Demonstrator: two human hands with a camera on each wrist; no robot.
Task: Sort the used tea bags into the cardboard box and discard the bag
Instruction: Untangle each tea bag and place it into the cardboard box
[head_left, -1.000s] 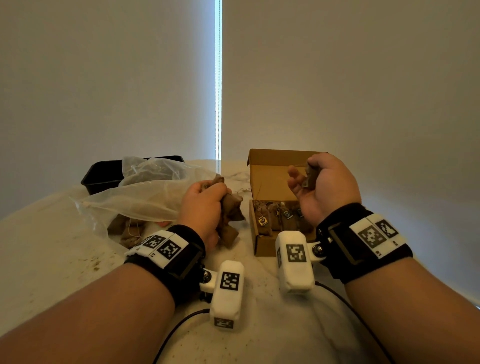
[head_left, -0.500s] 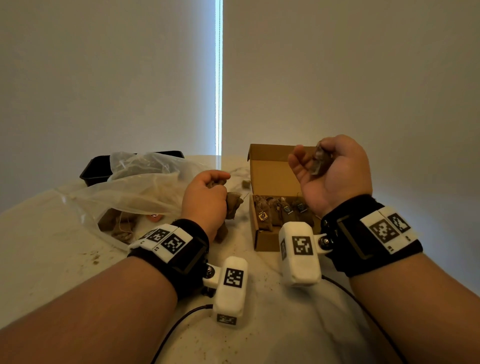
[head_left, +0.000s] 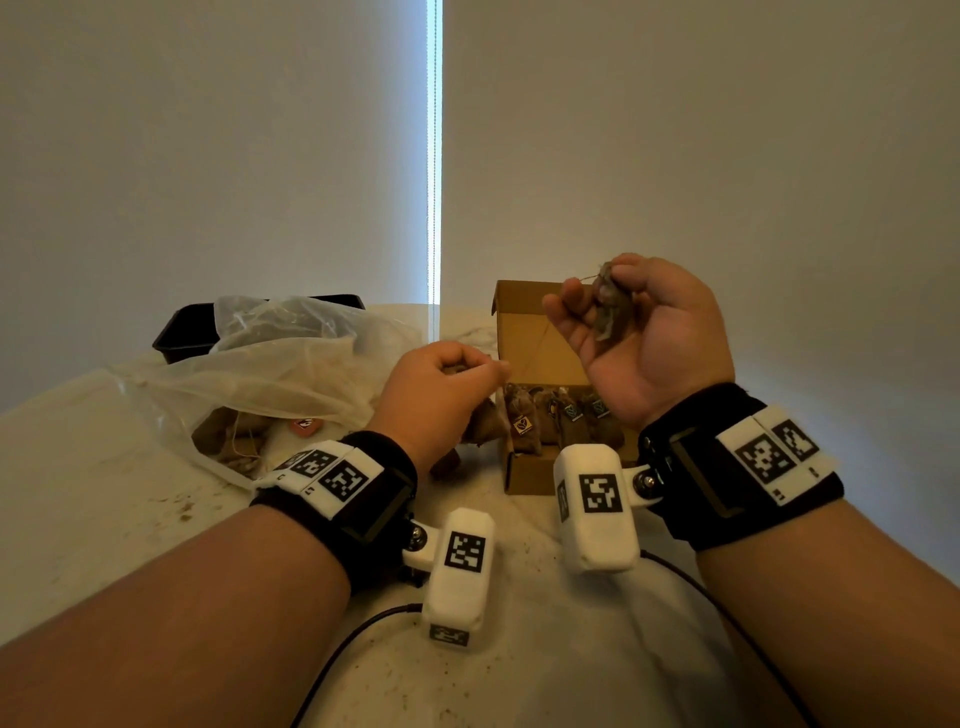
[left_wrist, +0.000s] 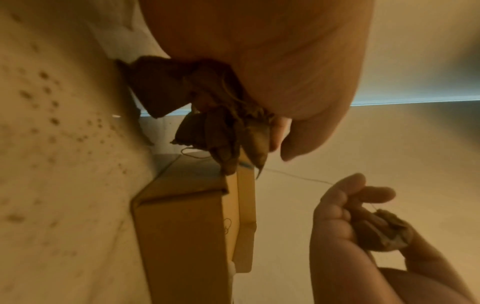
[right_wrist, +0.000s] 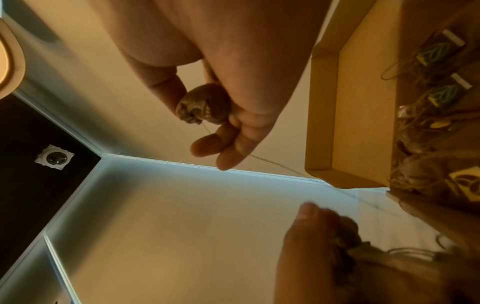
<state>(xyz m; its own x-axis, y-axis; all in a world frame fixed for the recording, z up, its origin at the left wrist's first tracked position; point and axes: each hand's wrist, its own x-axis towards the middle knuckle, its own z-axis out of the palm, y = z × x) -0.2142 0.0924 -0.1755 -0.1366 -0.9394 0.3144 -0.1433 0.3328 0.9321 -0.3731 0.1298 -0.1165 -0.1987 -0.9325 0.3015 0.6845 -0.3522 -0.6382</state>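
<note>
Right grip: my right hand (head_left: 644, 332) pinches one brown used tea bag (head_left: 609, 306) above the open cardboard box (head_left: 524, 470).
Left grip: my left hand (head_left: 434, 392) clutches a tea bag clump (left_wrist: 218, 115).
Advice: the thin string (head_left: 535, 348) joins them; I'd free it slowly before lowering.

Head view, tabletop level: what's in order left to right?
Black tray → plastic bag → left hand gripping a clump of tea bags → cardboard box → right hand, raised, holding one tea bag.
</note>
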